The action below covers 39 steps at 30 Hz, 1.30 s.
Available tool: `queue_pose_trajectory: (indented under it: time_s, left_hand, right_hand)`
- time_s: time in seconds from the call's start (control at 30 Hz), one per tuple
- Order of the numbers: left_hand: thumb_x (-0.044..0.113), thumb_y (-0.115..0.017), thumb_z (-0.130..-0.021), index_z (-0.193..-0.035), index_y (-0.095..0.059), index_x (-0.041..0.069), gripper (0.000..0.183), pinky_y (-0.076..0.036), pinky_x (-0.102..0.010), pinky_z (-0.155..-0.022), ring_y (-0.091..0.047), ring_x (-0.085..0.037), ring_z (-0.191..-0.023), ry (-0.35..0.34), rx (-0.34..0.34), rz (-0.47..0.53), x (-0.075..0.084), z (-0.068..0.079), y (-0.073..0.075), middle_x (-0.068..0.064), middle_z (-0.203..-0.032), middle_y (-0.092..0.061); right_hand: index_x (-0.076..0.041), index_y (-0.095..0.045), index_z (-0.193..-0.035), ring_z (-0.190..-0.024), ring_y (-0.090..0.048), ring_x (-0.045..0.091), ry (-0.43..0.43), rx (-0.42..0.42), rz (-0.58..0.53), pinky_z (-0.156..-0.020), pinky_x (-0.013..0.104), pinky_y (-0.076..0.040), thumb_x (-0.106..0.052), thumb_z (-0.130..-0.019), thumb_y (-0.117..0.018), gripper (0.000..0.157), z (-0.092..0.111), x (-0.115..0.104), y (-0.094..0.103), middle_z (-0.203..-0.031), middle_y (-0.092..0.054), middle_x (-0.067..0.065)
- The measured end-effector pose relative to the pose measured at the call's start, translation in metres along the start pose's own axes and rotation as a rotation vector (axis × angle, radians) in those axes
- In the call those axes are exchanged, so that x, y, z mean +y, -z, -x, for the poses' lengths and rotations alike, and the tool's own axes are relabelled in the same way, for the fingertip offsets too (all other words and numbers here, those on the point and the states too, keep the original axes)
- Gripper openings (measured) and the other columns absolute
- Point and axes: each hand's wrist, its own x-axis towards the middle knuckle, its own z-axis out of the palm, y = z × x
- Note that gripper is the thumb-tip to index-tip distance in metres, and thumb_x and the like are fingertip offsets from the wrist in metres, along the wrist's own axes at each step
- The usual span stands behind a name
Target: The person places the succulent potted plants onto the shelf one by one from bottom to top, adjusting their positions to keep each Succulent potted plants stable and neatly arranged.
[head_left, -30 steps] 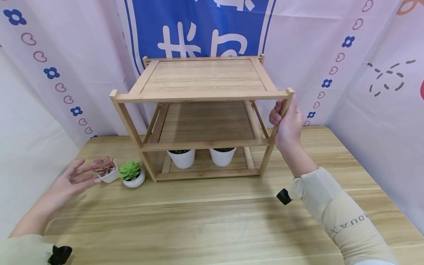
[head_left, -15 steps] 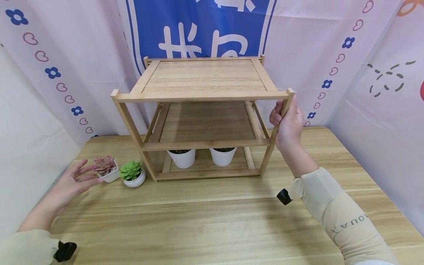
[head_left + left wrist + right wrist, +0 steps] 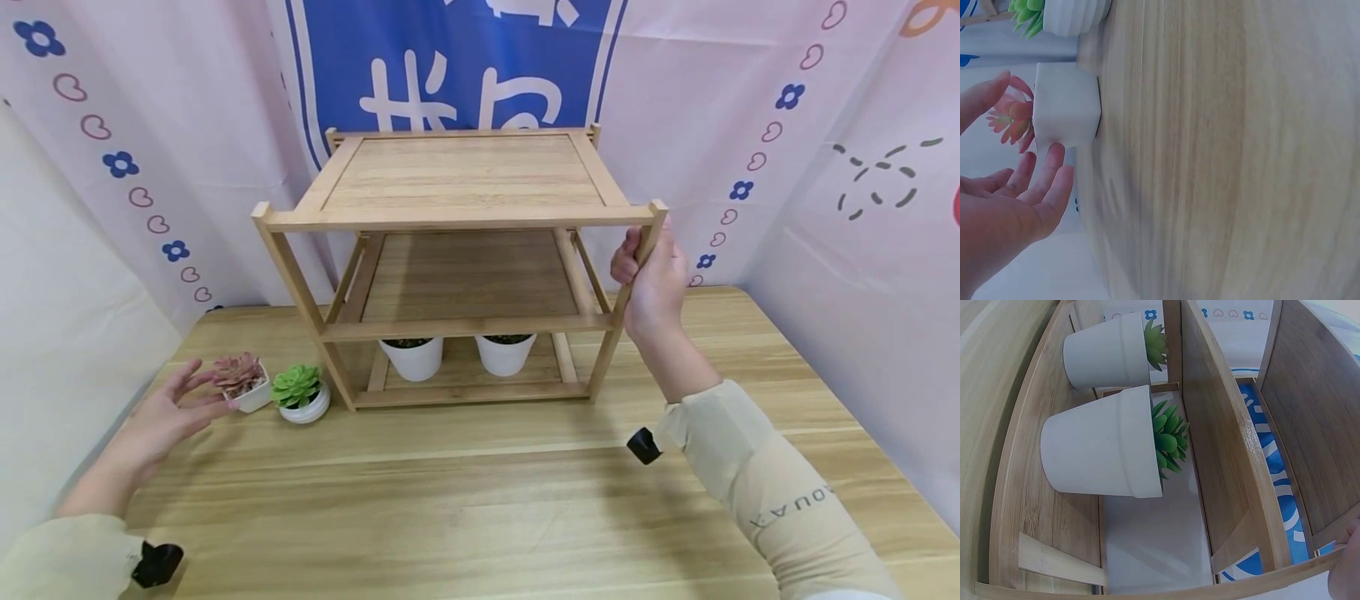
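A three-tier wooden shelf (image 3: 480,218) stands on the table; my right hand (image 3: 654,287) grips its front right post near the top. My left hand (image 3: 161,421) reaches in beside a reddish succulent in a white pot (image 3: 252,397). In the left wrist view, the thumb is near the leaves of the reddish succulent (image 3: 1013,115), and the relaxed fingers are at the pot's side, one seeming to touch it. A green succulent in a round white pot (image 3: 300,398) sits between that pot and the shelf.
Two white pots with green succulents stand on the bottom tier; the right wrist view shows the nearer pot (image 3: 1097,445) and the farther pot (image 3: 1107,353). The wooden table (image 3: 465,500) extends in front. A printed curtain (image 3: 675,108) hangs behind the shelf.
My left hand has moved slightly right, closer to the reddish succulent's pot. The right hand keeps its grip on the post, and the shelf and pots have not visibly moved.
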Motion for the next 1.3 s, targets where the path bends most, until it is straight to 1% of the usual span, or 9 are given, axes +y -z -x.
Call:
queue_pose_trajectory:
  time_s: [0.17, 0.27, 0.4, 0.57, 0.7, 0.83, 0.97, 1.17, 1.3]
  left_hand:
    - [0.013, -0.066, -0.101, -0.155, 0.014, -0.009, 0.099, -0.052, -0.012, -0.080, -0.050, 0.017, -0.097, 0.007, 0.006, -0.038, 0.000, 0.000, 0.001, -0.044, -0.156, -0.008]
    - [0.015, -0.066, -0.101, -0.156, 0.015, -0.008, 0.100, -0.052, -0.013, -0.080, -0.058, -0.016, -0.121, 0.034, -0.020, -0.051, 0.001, -0.001, 0.001, -0.044, -0.157, -0.005]
    - [0.014, -0.066, -0.100, -0.156, 0.017, -0.006, 0.102, -0.052, -0.015, -0.080, -0.023, -0.063, -0.137, 0.070, -0.045, -0.041, 0.005, -0.004, 0.000, -0.044, -0.158, -0.001]
    - [0.013, -0.066, -0.099, -0.156, 0.012, -0.009, 0.099, -0.054, -0.017, -0.080, -0.060, -0.020, -0.115, 0.077, -0.042, -0.065, 0.006, -0.008, -0.001, -0.047, -0.155, -0.005]
    - [0.014, -0.068, -0.099, -0.157, 0.005, -0.010, 0.097, -0.053, -0.017, -0.079, -0.047, 0.016, -0.091, 0.073, -0.036, -0.095, 0.006, -0.010, -0.003, -0.046, -0.155, -0.009]
    - [0.014, -0.068, -0.098, -0.158, 0.004, -0.010, 0.096, -0.053, -0.015, -0.079, -0.062, -0.015, -0.112, 0.079, -0.046, -0.096, 0.007, -0.012, -0.004, -0.045, -0.157, -0.008]
    - [0.017, -0.068, -0.099, -0.157, 0.004, -0.012, 0.097, -0.053, -0.016, -0.079, -0.033, -0.057, -0.135, 0.091, -0.059, -0.122, 0.006, -0.016, -0.005, -0.045, -0.157, -0.008]
    - [0.017, -0.071, -0.097, -0.154, -0.003, -0.018, 0.096, -0.055, -0.022, -0.077, -0.056, -0.012, -0.105, 0.082, -0.046, -0.179, 0.006, -0.020, -0.006, -0.048, -0.151, -0.021]
    - [0.016, -0.072, -0.095, -0.153, -0.005, -0.020, 0.095, -0.055, -0.022, -0.076, -0.056, -0.037, -0.115, 0.086, -0.033, -0.201, 0.008, -0.022, -0.007, -0.049, -0.148, -0.024]
  right_hand:
    - [-0.014, -0.054, -0.077, -0.049, -0.037, 0.006, -0.002, -0.003, -0.002, -0.047, 0.016, -0.029, -0.036, -0.113, -0.035, 0.046, 0.000, -0.001, 0.000, -0.061, -0.044, -0.003]
    - [-0.014, -0.054, -0.077, -0.049, -0.037, 0.006, -0.003, -0.003, -0.003, -0.047, 0.016, -0.029, -0.036, -0.113, -0.035, 0.046, 0.000, 0.000, 0.000, -0.062, -0.044, -0.003]
    - [-0.014, -0.054, -0.077, -0.049, -0.037, 0.006, 0.000, -0.002, -0.003, -0.047, 0.016, -0.029, -0.036, -0.113, -0.035, 0.046, 0.000, 0.000, 0.001, -0.062, -0.045, -0.003]
    - [-0.013, -0.054, -0.077, -0.049, -0.037, 0.006, 0.003, -0.004, -0.007, -0.046, 0.016, -0.030, -0.035, -0.113, -0.036, 0.046, 0.000, -0.001, 0.001, -0.061, -0.044, -0.003]
    - [-0.012, -0.054, -0.077, -0.049, -0.037, 0.006, -0.004, -0.003, -0.021, -0.046, 0.016, -0.030, -0.035, -0.113, -0.037, 0.046, 0.000, -0.001, 0.001, -0.061, -0.044, -0.003]
    - [-0.013, -0.054, -0.077, -0.049, -0.038, 0.006, -0.001, 0.001, -0.018, -0.046, 0.016, -0.030, -0.035, -0.113, -0.038, 0.046, 0.001, -0.001, 0.000, -0.061, -0.044, -0.003]
    - [-0.013, -0.054, -0.077, -0.049, -0.037, 0.006, 0.002, 0.003, -0.011, -0.046, 0.016, -0.030, -0.035, -0.113, -0.037, 0.046, 0.001, 0.000, 0.000, -0.061, -0.044, -0.003]
    - [-0.013, -0.054, -0.077, -0.049, -0.038, 0.006, 0.001, 0.003, -0.005, -0.046, 0.016, -0.030, -0.036, -0.113, -0.037, 0.045, 0.001, -0.001, 0.000, -0.060, -0.044, -0.003]
    - [-0.013, -0.053, -0.077, -0.048, -0.038, 0.006, 0.006, -0.001, -0.014, -0.046, 0.016, -0.030, -0.035, -0.113, -0.036, 0.046, 0.002, 0.000, 0.000, -0.061, -0.043, -0.003]
